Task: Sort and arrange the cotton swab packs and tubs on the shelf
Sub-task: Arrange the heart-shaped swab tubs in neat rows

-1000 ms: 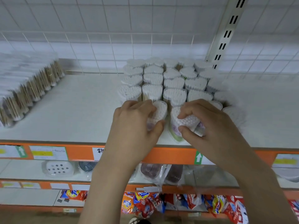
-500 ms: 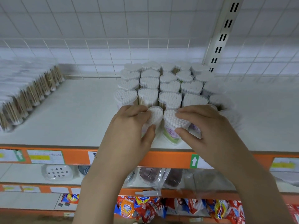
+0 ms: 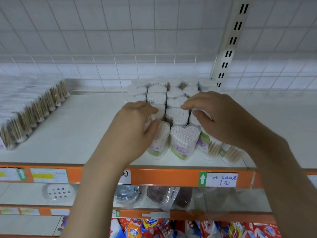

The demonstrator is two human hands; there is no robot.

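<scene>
On the white shelf [image 3: 72, 134] with its orange front rail [image 3: 163, 176], a block of clear heart-shaped cotton swab tubs [image 3: 157, 97] stands in rows running back toward the wire grid backing [image 3: 120, 40]. Both hands reach into the front of this block. The left hand [image 3: 132, 127] has its fingers curled round a tub in the second row [image 3: 160, 111], thumb below and fingertips above, while the front-left tub [image 3: 160, 140] stands just beside its thumb. The right hand [image 3: 223, 117] curls over another tub [image 3: 194, 117] at the right of the block, forefinger arched on top and thumb against its near side. Between the hands the front heart tub [image 3: 184, 141] stands free and upright near the shelf edge, its pinkish swab tips showing. More tubs with wooden sticks [image 3: 214, 148] sit under the right wrist. Far left, well apart, lies a slanted row of wooden-stick swab packs [image 3: 29, 110]. A handwritten price label [image 3: 222, 179] is clipped to the rail.
</scene>
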